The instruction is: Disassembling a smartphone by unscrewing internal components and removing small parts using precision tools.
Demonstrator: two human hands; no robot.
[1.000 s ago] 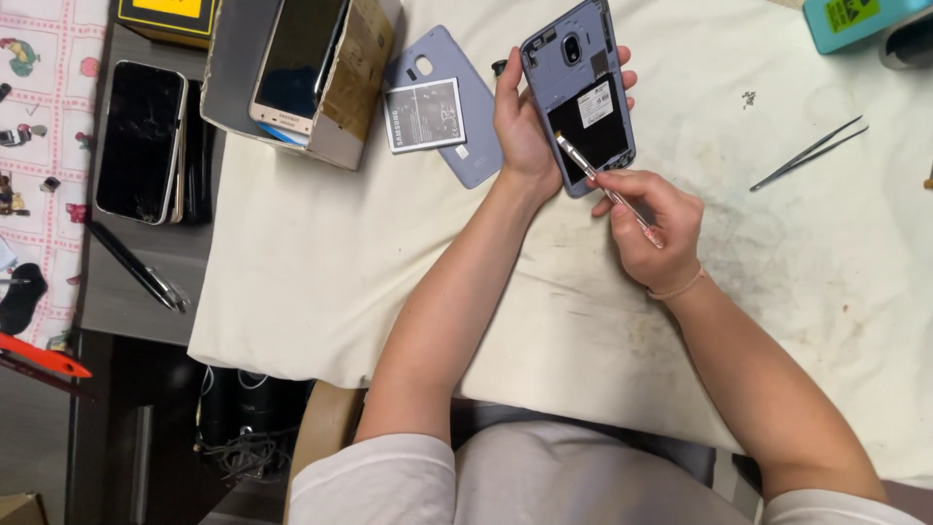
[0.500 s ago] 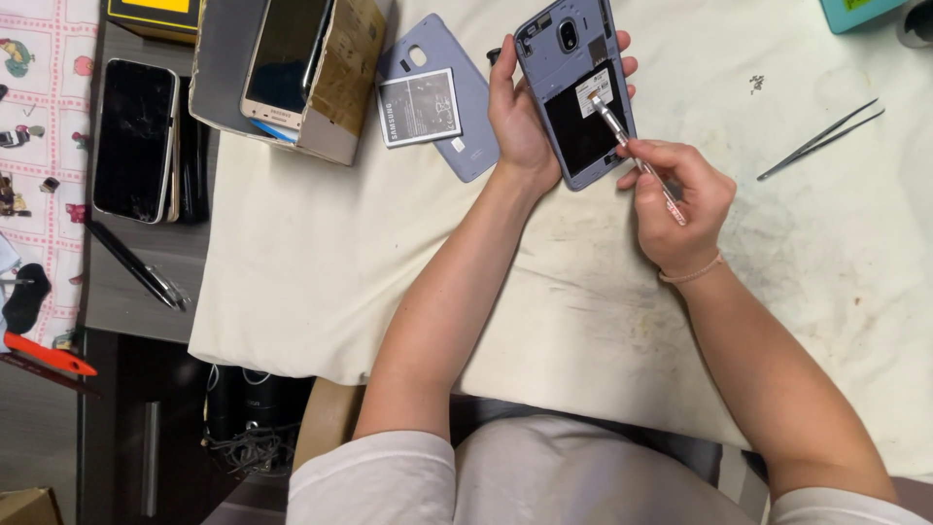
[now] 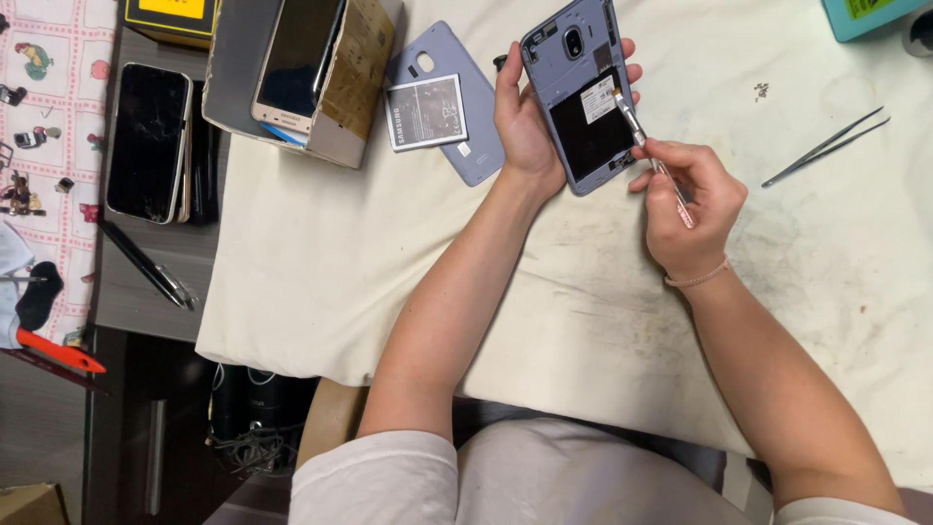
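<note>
My left hand (image 3: 526,119) grips a grey-blue phone (image 3: 579,89) from its left edge, back side up, cover off and battery bay empty. My right hand (image 3: 692,199) pinches a thin metal screwdriver (image 3: 653,159) whose tip rests at the phone's right edge, near a small white sticker. The removed back cover (image 3: 453,73) lies to the left of the phone on the white cloth (image 3: 408,262), with the flat battery (image 3: 427,111) resting on it.
Tweezers (image 3: 826,146) lie on the cloth at the right. A cardboard box (image 3: 330,68) holding a phone stands at the upper left. A cracked dark phone (image 3: 148,141) and a black pen (image 3: 146,262) sit on the grey shelf at the left.
The screwdriver tip has moved from the lower part of the battery bay up to the phone's right edge, and the phone has shifted slightly up.
</note>
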